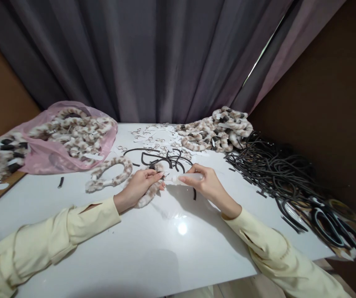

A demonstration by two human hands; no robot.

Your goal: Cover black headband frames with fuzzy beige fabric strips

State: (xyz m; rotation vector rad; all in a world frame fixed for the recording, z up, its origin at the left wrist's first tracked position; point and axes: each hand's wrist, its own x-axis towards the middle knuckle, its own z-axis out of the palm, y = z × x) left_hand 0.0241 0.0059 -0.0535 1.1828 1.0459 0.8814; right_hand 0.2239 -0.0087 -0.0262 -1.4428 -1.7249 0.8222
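Note:
My left hand (140,187) is closed around a furry, brown-and-white spotted strap (148,196), whose dark end shows by the fingertips. In my right hand (207,183) is a small translucent white squeeze bottle (192,178), held level with its narrow tip turned left. The tip reaches close to the strap's end; whether they touch I cannot tell. Left of my left hand lies a furry ring (112,181) of the same spotted material. Pieces of black tubing (162,160) lie just behind both hands.
A pink plastic bag (54,155) full of furry straps stands at the left. More furry straps (218,130) are piled at the back right. Black tubes (258,161) and scissors (328,227) lie on the right. Small metal rings and clasps (159,142) are scattered at the back of the white table (128,252).

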